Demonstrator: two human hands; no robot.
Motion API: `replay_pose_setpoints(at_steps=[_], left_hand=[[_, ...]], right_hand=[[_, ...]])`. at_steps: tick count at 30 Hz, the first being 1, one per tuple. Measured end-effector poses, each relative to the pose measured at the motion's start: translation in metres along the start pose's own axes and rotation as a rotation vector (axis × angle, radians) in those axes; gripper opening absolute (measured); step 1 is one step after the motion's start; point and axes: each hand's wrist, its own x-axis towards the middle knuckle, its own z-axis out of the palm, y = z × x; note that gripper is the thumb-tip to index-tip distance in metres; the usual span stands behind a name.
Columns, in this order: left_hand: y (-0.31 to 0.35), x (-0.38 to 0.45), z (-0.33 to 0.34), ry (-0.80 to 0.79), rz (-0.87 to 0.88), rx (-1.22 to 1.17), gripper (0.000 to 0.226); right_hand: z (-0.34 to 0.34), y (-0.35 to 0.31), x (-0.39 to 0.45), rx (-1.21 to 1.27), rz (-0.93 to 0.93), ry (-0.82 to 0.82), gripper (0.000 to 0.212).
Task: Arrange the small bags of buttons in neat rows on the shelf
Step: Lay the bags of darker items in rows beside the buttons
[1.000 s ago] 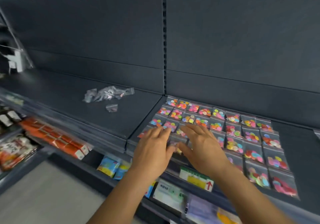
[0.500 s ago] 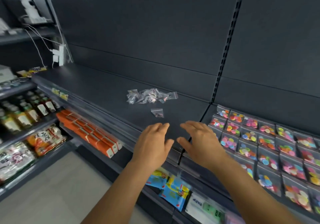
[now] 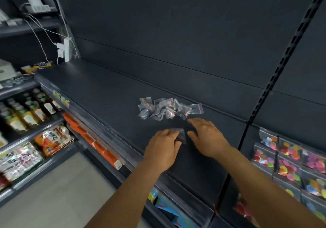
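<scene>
A loose pile of small clear bags (image 3: 169, 109) lies on the dark shelf (image 3: 109, 93), near its back. One single small bag (image 3: 181, 134) lies apart, in front of the pile. My left hand (image 3: 163, 146) hovers low over the shelf and its fingertips touch this bag's left edge. My right hand (image 3: 206, 136) is just right of the bag, with its fingers spread and holding nothing. On the neighbouring shelf section at the right, bags of colourful buttons (image 3: 289, 158) lie in neat rows.
A slotted upright (image 3: 282, 58) divides the two shelf sections. Lower shelves hold orange boxes (image 3: 91, 141), snack packets (image 3: 53, 139) and bottles (image 3: 26, 111). A white power strip with cables (image 3: 64, 51) hangs at the shelf's far left end.
The view and both hands have swung left, away from the rows of colourful button bags. My hands have come down over the left shelf section at the single bag.
</scene>
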Motion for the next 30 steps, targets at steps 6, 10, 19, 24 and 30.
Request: replay_pose_setpoints(at_steps=[6, 10, 19, 24, 30], left_hand=[[-0.017, 0.023, 0.003, 0.020, 0.011, -0.015, 0.033], [-0.021, 0.030, 0.000, 0.074, -0.110, -0.057, 0.035], [-0.018, 0.032, 0.000, 0.029, -0.269, -0.070, 0.029], [-0.017, 0.032, 0.002, 0.028, -0.306, -0.235, 0.007], [-0.019, 0.028, -0.012, 0.037, -0.373, -0.744, 0.012]], right_hand=[[0.011, 0.006, 0.051, -0.018, -0.009, -0.145, 0.056], [0.013, 0.015, 0.057, -0.007, -0.061, -0.077, 0.039], [0.010, 0.010, 0.062, 0.109, 0.145, 0.097, 0.040], [0.017, 0.003, 0.065, 0.268, 0.250, 0.061, 0.019], [0.000, -0.005, 0.039, 0.761, 0.357, 0.227, 0.016]])
